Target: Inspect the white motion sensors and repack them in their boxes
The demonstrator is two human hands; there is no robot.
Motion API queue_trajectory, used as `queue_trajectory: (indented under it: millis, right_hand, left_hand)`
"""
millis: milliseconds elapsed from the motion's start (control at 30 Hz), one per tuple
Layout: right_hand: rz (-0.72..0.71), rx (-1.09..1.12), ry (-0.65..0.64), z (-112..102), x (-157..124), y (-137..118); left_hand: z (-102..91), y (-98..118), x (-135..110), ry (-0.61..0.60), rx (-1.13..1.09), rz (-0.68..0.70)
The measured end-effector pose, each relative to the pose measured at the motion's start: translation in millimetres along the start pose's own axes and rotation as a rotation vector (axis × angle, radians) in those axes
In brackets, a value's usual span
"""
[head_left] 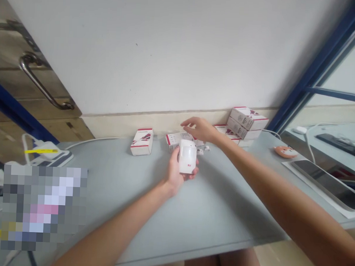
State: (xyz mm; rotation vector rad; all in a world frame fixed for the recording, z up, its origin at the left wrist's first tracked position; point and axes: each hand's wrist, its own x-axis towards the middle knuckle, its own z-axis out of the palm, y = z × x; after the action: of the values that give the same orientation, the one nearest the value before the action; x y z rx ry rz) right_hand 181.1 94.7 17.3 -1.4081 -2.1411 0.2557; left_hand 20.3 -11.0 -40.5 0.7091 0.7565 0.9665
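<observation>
Two hands are held over the table. The fingers of the left hand [175, 174] are curled around a white sensor [187, 157], which is gripped upright above the tabletop. The fingers of the right hand [199, 129] are held open and spread over an opened box [174, 142]; whether they touch it cannot be told. Small white parts [204, 148] are seen just beside that box.

As things lie, one sensor has been taken out, while a lone box [141, 142] and a stack of boxes [247, 122] are left near the wall, apparently closed. Their contents cannot be seen.

Movement toward the back is limited by the wall [169, 50] and the boxes. Room is offered in front of the hands, before the table's [221, 205] near edge. To the right, a tablet [325, 184] is placed near the side edge, and an orange pad [285, 152] is set beside it.
</observation>
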Motion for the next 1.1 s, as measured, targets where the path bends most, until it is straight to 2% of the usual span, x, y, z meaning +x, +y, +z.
queue_trajectory:
  millis: [100, 167, 233, 333, 433, 567, 633, 733, 833, 967, 1100]
  right_hand:
    - [0.058, -0.094, -0.148, 11, 37, -2]
    - [0.072, -0.143, -0.165, 17, 47, -3]
    - [0.076, -0.175, -0.132, 18, 46, -4]
    - [0.056, -0.23, 0.016, 6, 26, -5]
    - [-0.028, -0.28, 0.246, -11, -11, 7]
    - [0.037, -0.175, 0.344, -21, -60, 42]
    - [0.088, -0.073, 0.338, -21, -74, 59]
    - [0.137, 0.012, 0.31, -21, -81, 75]
    - [0.178, 0.073, 0.335, -23, -79, 82]
    - [0.23, 0.231, 0.376, -26, -79, 83]
    - [0.219, 0.265, 0.374, -27, -81, 75]
  left_hand:
    - [-0.3, -2, -1, -0.005, 0.037, 0.012]
    - [-0.7, -4, -1, -0.014, 0.049, 0.018]
    - [-0.8, -4, -2, -0.024, 0.052, 0.02]
    - [-0.6, -4, -3, -0.034, 0.053, 0.02]
    - [-0.8, -4, -5, -0.051, 0.052, 0.027]
    - [-1.1, -2, -5, -0.096, 0.041, 0.022]
    - [-0.5, 1, -4, -0.093, 0.032, -0.007]
    - [0.7, 6, -3, -0.084, 0.007, -0.05]
    - [1.1, 13, -2, -0.063, -0.035, -0.082]
    - [0.1, 19, -1, -0.035, -0.09, -0.122]
    - [-2.3, 19, 0, -0.065, -0.098, -0.153]
